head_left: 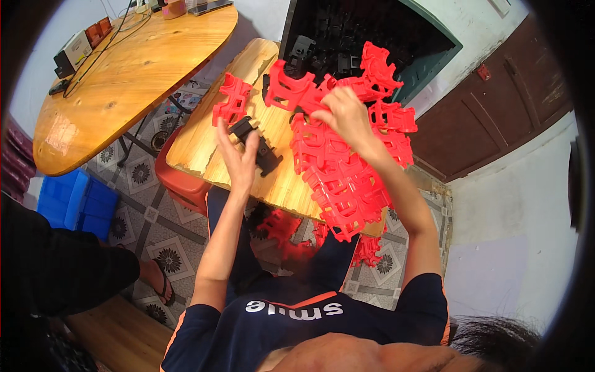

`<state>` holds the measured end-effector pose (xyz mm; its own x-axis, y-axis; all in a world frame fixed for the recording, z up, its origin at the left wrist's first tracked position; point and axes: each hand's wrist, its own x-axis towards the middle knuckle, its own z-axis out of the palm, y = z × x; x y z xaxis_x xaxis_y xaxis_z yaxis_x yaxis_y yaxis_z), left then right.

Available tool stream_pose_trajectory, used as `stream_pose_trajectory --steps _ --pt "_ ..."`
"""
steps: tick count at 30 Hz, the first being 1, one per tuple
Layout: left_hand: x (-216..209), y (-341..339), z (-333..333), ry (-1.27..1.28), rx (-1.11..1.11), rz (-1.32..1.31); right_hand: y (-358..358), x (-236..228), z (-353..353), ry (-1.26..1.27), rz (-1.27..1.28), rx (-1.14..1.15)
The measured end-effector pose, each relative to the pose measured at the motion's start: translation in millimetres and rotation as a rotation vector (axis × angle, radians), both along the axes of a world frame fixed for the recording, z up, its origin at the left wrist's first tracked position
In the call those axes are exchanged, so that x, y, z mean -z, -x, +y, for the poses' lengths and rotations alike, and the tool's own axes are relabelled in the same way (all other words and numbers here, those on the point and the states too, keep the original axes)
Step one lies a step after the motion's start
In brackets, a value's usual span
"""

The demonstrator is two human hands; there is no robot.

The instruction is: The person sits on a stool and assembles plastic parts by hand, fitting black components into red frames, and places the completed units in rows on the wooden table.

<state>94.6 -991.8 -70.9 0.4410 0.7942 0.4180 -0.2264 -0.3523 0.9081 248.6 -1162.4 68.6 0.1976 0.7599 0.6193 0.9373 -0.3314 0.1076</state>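
My left hand [237, 158] hovers over the left half of a small wooden table [192, 139], its thumb and fingers apart. Right beside its thumb lies a black plastic part [266, 155]; whether the fingers touch it I cannot tell. Just beyond the fingertips is a single red plastic frame [233, 99] with cut-out openings. My right hand [348, 118] reaches over a heap of similar red plastic frames [338, 180], fingers curled inward. What they close on, if anything, is hidden. Another red frame [291, 87] sits at the heap's far left.
Behind the table stands a dark container with a green rim [446, 44], holding black parts. More red frames [279, 229] lie below the table. A larger wooden table [136, 74], a blue bin [77, 201] and a red stool [180, 177] are left. Another person's sandalled foot [155, 279] is near.
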Motion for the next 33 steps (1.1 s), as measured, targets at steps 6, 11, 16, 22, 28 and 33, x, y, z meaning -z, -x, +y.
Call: stream_pose_trajectory --steps 6,11,16,22,28,33 --pt "-24.7 36.6 -28.0 0.764 0.502 -0.633 94.2 12.8 20.2 0.218 0.283 -0.465" --pt "-2.3 82.4 -10.6 0.912 0.471 -0.524 -44.0 -6.3 100.1 -0.172 0.424 0.02" --pt "19.9 113.2 -7.4 1.088 0.55 -0.564 -165.7 46.5 137.7 0.046 0.465 0.583" --pt "61.2 150.6 20.8 1.174 0.54 -0.619 -133.8 9.7 100.4 -0.182 0.457 0.357" --pt "42.7 147.6 17.9 1.145 0.597 -0.54 23.2 -17.8 3.2 -0.463 1.267 0.031" --pt "48.0 161.0 22.5 1.134 0.588 -0.578 169.6 55.2 -24.7 -0.522 1.669 0.047"
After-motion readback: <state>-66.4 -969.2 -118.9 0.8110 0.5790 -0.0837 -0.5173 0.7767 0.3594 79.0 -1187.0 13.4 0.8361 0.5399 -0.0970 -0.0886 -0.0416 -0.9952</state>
